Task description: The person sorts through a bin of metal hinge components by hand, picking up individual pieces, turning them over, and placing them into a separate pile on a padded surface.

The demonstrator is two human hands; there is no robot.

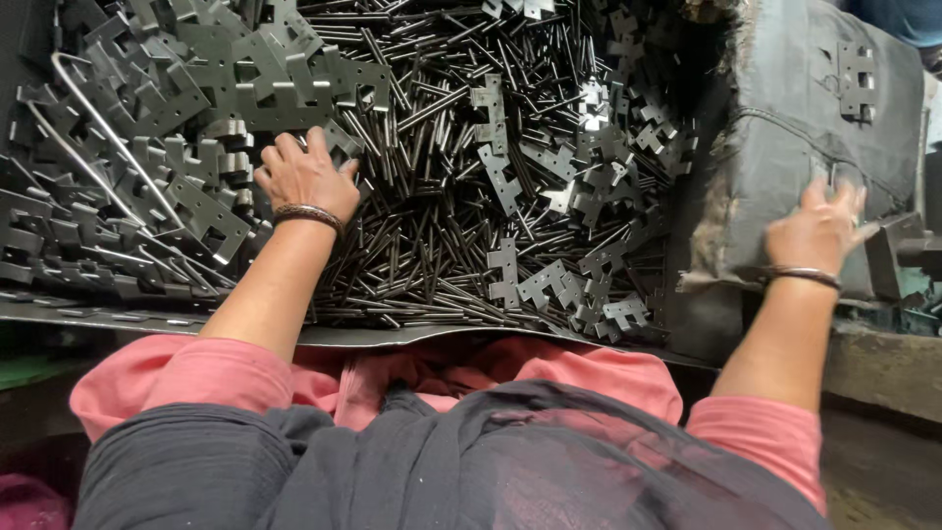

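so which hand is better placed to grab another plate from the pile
Left, probably. The left hand rests on the pile of notched plates and pins. The right hand is off on the grey padded block, away from the pile.

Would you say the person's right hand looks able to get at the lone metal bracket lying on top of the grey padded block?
Probably yes: the right hand already rests on the grey padded block, and the metal bracket lies uncovered farther up it, with nothing between.
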